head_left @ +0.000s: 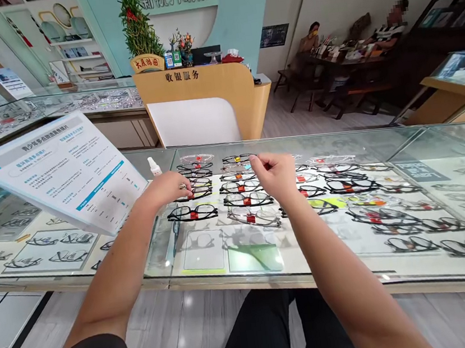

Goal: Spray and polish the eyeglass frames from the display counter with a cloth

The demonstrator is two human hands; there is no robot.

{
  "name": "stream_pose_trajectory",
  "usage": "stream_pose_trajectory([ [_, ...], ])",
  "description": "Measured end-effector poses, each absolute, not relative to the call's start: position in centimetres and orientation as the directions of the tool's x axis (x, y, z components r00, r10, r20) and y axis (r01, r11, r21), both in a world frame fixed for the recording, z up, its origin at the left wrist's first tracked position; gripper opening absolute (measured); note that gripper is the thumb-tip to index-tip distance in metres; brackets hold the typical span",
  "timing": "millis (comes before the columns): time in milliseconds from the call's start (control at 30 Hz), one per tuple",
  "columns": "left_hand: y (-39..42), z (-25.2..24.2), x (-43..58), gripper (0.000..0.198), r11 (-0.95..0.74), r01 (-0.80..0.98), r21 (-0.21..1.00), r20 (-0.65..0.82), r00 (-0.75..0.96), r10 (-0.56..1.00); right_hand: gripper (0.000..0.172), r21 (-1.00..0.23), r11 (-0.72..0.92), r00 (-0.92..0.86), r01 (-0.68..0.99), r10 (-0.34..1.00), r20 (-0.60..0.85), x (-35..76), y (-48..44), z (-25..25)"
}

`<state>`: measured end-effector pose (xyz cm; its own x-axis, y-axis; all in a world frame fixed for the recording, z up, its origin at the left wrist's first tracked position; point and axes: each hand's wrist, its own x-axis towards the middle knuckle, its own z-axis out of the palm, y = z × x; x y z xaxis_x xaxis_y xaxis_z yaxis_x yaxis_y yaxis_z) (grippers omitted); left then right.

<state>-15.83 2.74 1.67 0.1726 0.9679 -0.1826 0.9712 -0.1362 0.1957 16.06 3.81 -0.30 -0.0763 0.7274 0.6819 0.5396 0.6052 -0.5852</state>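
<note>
Rows of eyeglasses lie on a glass display counter, many with red tags on a lens. My left hand reaches over the left column, its curled fingers at a dark-framed pair; whether it grips the frame is unclear. Nearer me lies another black pair. My right hand is closed just right of the second column, near a black pair, with thumb and fingers pinched; what it holds, if anything, is hidden. Just beyond my left wrist stands a small white bottle.
A printed sign leans upright on the counter at the left. Behind the counter stands a wooden cashier desk with a plant. Two people sit at a table at the back right.
</note>
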Motion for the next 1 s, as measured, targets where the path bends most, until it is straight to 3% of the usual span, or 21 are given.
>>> stream_pose_trajectory([
  [167, 3.3, 0.4, -15.8, 0.020, -0.145, 0.972, 0.187, -0.175, 0.179, 0.968, 0.045, -0.607, 0.602, -0.079, 0.519, 0.741, 0.667, 15.7, 4.0, -0.5],
  [300, 3.3, 0.5, -16.3, 0.026, -0.147, 0.963, 0.224, -0.165, 0.186, 0.969, 0.049, -0.648, 0.583, -0.079, 0.490, 0.770, 0.633, 15.6, 3.9, -0.6],
  [433, 3.1, 1.2, -17.2, 0.034, -0.073, 0.965, 0.252, -0.115, 0.104, 0.988, 0.056, -0.690, 0.561, -0.072, 0.457, 0.797, 0.600, 15.5, 3.8, -0.6],
  [533, 3.1, 1.5, -18.0, 0.028, 0.019, 0.980, 0.197, -0.124, 0.006, 0.992, 0.056, -0.704, 0.552, -0.075, 0.447, 0.807, 0.586, 15.5, 3.8, -0.7],
  [767, 3.6, 0.5, -19.5, 0.024, 0.133, 0.991, 0.009, -0.163, -0.130, 0.978, 0.045, -0.702, 0.530, -0.121, 0.476, 0.830, 0.544, 15.3, 4.0, -1.0],
  [900, 3.9, -0.2, -19.6, 0.029, 0.108, 0.994, 0.014, -0.124, -0.105, 0.987, 0.012, -0.714, 0.522, -0.185, 0.466, 0.847, 0.498, 15.2, 4.6, -1.4],
  [1000, 3.9, -0.4, -18.8, 0.027, 0.082, 0.996, 0.018, -0.067, -0.081, 0.994, 0.022, -0.682, 0.543, -0.216, 0.489, 0.834, 0.508, 15.3, 5.1, -1.9],
])
